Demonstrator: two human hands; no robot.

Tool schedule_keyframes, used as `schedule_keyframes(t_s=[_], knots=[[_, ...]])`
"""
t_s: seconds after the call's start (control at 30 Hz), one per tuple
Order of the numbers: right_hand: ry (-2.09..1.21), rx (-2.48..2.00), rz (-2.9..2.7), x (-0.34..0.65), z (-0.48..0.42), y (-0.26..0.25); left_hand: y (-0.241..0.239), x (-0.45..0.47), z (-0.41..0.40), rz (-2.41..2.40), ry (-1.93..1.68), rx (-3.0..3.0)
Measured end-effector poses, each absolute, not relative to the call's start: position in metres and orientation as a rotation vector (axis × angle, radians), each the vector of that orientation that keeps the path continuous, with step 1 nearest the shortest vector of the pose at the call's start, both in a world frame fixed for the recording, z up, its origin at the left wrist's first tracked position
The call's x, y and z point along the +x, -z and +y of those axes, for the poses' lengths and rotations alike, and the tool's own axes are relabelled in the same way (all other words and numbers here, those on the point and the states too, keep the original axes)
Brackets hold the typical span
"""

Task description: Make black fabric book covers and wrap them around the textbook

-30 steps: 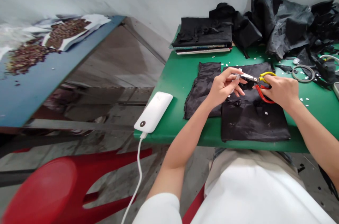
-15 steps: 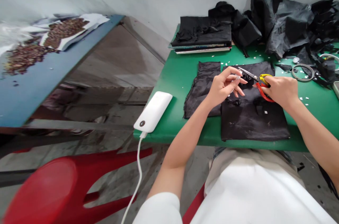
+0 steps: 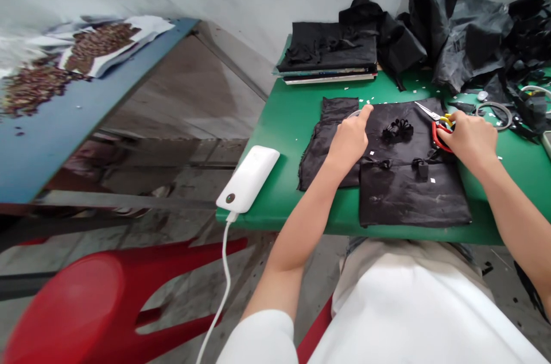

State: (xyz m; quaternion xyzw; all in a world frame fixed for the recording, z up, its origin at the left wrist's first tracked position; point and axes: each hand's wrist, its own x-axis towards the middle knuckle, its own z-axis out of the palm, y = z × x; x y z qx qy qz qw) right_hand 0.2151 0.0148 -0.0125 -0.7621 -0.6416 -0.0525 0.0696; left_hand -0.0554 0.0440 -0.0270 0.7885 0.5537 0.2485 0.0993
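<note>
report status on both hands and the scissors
Right hand gripping scissors by the handles. Left hand on black cloth, index finger out. Black ruffle lies between them, untouched.

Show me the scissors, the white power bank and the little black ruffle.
scissors [image 3: 434,117]: head view, on the blade pivot.
power bank [image 3: 248,178]: head view, middle of its white top.
black ruffle [image 3: 398,128]: head view, its centre.

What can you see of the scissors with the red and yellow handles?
The red-and-yellow-handled scissors have short silver metal blades, closed or nearly so, pointing up-left, away from the person. One plastic-looking loop is red, the other yellow, both partly hidden by the right hand gripping them. They hang low over the far right corner of the black fabric piece on the green table; contact is unclear.
</note>
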Motion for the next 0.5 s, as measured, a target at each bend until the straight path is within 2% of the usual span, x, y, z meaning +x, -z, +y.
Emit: schedule_keyframes(t_s=[0.13,0.27,0.33,0.5], knots=[[0.110,-2.177,-1.941,0.222,0.017,0.016,0.026,-0.053,0.041,1.733,-0.687,2.323],[-0.021,-1.894,-1.880,0.223,0.017,0.006,0.021,-0.051,0.037,1.667,-0.827,2.346],[-0.245,-1.709,-1.821,0.218,0.015,-0.001,0.018,-0.048,0.036,1.594,-0.937,2.348],[-1.088,-1.237,-1.412,0.193,0.004,-0.008,0.014,-0.036,0.029,1.259,-1.180,2.205]])
